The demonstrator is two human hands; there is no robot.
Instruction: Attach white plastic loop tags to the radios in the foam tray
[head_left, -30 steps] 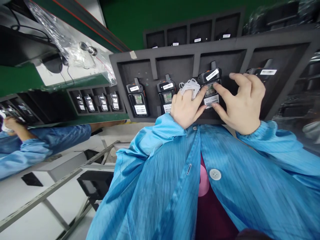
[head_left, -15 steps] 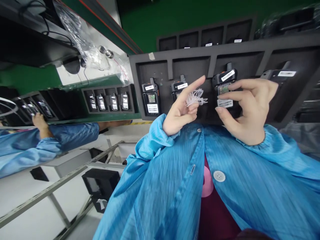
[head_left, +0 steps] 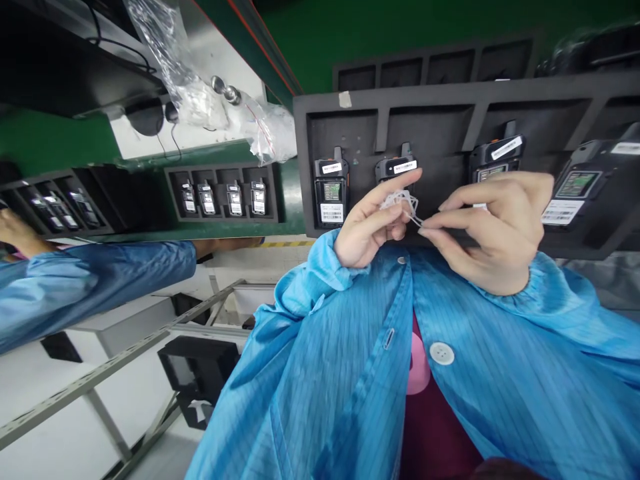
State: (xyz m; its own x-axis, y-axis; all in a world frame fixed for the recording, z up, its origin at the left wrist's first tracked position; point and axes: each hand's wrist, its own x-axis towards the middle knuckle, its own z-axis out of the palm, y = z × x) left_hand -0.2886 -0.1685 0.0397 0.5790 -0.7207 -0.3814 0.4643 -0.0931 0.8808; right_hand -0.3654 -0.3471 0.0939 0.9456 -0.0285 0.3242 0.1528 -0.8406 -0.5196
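My left hand (head_left: 367,230) is closed around a bunch of thin white loops (head_left: 400,198), its index finger stretched out past them. With thumb and fingertips, my right hand (head_left: 500,230) pinches the end of one thin white strand pulled out from the bunch. Both hands are over the near edge of a black foam tray (head_left: 427,97). In its compartments lie a handheld radio (head_left: 331,193) at the left, a second radio (head_left: 397,167) partly behind my left hand, a third radio (head_left: 497,153) mostly behind my right hand, and another radio (head_left: 575,187) at the right.
Behind stands another foam tray (head_left: 425,63). To the left, a smaller-looking tray (head_left: 220,172) holds several radios. Clear plastic bags (head_left: 273,130) lie beside metal knobs (head_left: 233,95). A co-worker's hand (head_left: 17,230) is at the far left by more trays. Below runs a metal rail (head_left: 95,380).
My right hand has moved from the third radio toward my left hand and now pinches a white strand. The view has shifted, so the tray appears farther right. The co-worker's hand has moved left.
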